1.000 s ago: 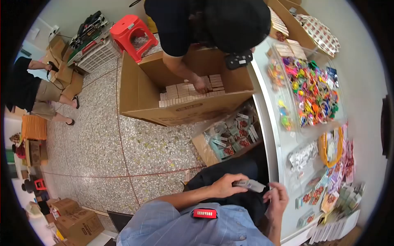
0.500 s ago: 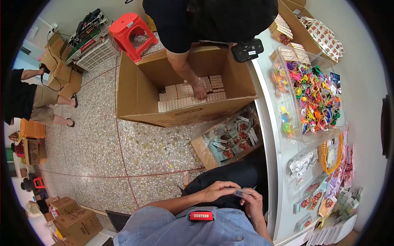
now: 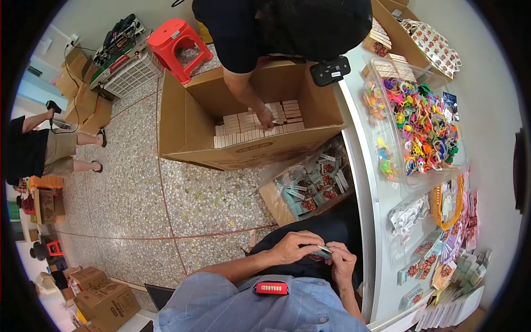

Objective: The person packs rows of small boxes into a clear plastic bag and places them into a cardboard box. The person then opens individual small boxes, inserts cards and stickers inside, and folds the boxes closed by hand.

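Note:
Above my lap, my left hand point(image 3: 299, 247) and my right hand point(image 3: 341, 260) meet at a small flat packet point(image 3: 324, 250). Both hands have their fingers closed on its edges, and part of it is hidden behind them. Beyond my knees lies an open box point(image 3: 275, 203) of plastic-wrapped packets with red and green print. Past it, a co-worker's hand point(image 3: 266, 118) reaches among rows of small white boxes point(image 3: 243, 128) inside a large carton point(image 3: 185, 124).
On the white table point(image 3: 381, 193) at the right are a clear bin point(image 3: 406, 180) of colourful trinkets, an orange basket point(image 3: 460, 202) and stacked packets. A red stool point(image 3: 172, 36) stands behind the carton. Another person point(image 3: 61, 145) stands far left.
My right hand has come in from the right to meet my left hand, and the packet is now turned edge-up. The co-worker's hand has shifted slightly in the carton.

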`<act>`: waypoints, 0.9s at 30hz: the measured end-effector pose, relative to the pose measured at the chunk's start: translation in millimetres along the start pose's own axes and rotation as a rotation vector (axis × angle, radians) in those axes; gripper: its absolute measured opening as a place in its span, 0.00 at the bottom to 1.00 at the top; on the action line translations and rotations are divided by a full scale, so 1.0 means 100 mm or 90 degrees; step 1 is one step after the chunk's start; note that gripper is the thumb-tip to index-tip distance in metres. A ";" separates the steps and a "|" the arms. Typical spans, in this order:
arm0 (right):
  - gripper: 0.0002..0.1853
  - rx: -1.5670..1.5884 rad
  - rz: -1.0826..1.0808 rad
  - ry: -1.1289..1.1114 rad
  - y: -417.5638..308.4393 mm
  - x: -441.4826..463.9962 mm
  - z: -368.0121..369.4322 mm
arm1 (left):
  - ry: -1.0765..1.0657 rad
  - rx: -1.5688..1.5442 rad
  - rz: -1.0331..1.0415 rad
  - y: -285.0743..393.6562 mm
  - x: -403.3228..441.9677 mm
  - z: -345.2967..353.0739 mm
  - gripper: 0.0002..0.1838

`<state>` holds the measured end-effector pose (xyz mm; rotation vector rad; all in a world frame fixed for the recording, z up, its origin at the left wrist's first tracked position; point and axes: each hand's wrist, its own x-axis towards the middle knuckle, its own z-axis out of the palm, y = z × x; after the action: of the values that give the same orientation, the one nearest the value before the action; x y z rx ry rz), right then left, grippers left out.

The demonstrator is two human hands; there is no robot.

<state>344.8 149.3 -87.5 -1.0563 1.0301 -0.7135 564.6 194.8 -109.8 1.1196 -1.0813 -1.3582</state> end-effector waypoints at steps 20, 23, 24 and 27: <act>0.11 0.002 0.043 -0.034 -0.02 0.03 -0.11 | -0.104 0.089 -0.117 0.25 0.14 -0.03 0.15; 0.10 -0.008 0.040 -0.027 -0.03 0.02 -0.09 | -0.083 0.110 -0.143 0.21 0.14 0.00 0.14; 0.09 -0.022 0.039 -0.020 -0.04 0.01 -0.08 | -0.084 0.112 -0.143 0.21 0.14 0.00 0.14; 0.09 -0.029 0.024 -0.010 -0.02 0.00 -0.08 | -0.076 0.089 -0.186 0.23 0.14 0.03 0.13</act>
<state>337.5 145.9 -86.9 -1.0776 1.0539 -0.6524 565.2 179.4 -87.9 1.3533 -1.1459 -1.6139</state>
